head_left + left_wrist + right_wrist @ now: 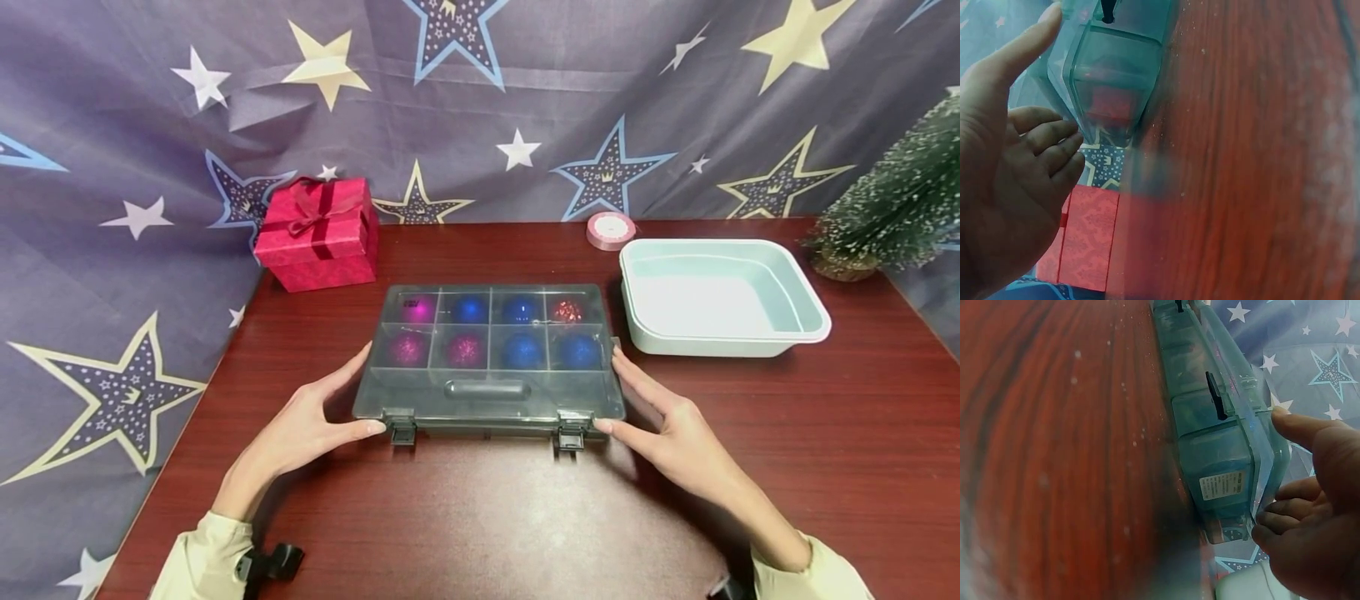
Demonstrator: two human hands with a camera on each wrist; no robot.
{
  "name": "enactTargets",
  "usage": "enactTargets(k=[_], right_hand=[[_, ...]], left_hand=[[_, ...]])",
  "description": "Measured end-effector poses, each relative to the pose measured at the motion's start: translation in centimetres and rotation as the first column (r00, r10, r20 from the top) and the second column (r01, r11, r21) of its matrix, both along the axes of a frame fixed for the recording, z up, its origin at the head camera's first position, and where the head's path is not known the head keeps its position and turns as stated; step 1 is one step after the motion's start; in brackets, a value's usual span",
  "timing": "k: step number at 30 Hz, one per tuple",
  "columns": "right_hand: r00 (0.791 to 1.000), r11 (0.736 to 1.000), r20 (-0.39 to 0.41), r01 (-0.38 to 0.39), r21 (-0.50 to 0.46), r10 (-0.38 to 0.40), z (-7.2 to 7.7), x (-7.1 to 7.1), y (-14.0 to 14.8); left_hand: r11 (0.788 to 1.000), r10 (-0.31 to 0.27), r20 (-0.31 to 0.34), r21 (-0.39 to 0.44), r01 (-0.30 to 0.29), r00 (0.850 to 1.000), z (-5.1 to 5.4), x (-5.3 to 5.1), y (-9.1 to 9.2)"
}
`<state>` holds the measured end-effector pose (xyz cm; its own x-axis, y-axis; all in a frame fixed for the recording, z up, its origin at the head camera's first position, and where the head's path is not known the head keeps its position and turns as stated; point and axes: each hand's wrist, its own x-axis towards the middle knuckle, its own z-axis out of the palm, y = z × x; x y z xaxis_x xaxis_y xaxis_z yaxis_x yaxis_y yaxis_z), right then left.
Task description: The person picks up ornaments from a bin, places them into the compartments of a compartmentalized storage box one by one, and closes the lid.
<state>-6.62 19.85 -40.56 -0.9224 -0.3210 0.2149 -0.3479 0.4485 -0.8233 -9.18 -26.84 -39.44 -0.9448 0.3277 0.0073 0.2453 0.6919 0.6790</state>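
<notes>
A clear grey compartment box [480,389] lies on the table in front of me, its lid covering several glittery baubles in magenta, blue [522,351] and red. Two dark latches [571,432] stick out along its front edge. My left hand [303,425] holds the left side, thumb at the front corner and fingers along the side wall. On the opposite side my right hand [686,442] does the same, its thumb beside the right latch. A white label [1222,485] shows on the box wall in the right wrist view.
A red gift box [318,237] with a ribbon stands at the back left. Right of the compartment box sits a pale mint tray [720,343], with a pink ribbon roll [609,231] behind it. A small frosted tree [892,192] stands at the far right.
</notes>
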Motion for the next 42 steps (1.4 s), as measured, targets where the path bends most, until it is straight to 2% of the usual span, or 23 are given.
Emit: enactTargets(k=[10,20,26,33,37,42], right_hand=[[0.994,0.992,-0.104,0.025,0.122,-0.012,-0.5,0.1,-0.1],[0.987,0.988,-0.162,0.04,0.147,-0.016,-1.0,0.3,0.0],[0.98,0.982,-0.199,0.031,0.188,0.007,-1.1,0.3,0.0],[0.972,0.977,-0.234,0.024,0.211,0.027,-1.1,0.2,0.0],[0.968,0.963,-0.246,0.03,0.269,0.039,-1.1,0.2,0.1],[0.958,0.927,-0.283,0.059,0.37,0.052,-1.1,0.4,0.1]], left_hand=[[1.0,0.01,0.044,-0.004,-0.01,0.999,-0.2,0.2,-0.1],[1.0,0.018,0.051,-0.01,-0.018,0.999,-0.6,0.3,0.0],[1.0,0.024,0.036,-0.008,-0.024,0.999,-0.4,0.3,0.0],[0.999,0.018,0.042,-0.045,-0.016,0.999,-0.3,0.2,0.1],[0.996,0.007,0.018,-0.091,-0.005,1.0,-0.3,0.3,0.3],[0.984,-0.022,-0.031,-0.179,0.016,0.999,-0.1,0.4,0.7]])
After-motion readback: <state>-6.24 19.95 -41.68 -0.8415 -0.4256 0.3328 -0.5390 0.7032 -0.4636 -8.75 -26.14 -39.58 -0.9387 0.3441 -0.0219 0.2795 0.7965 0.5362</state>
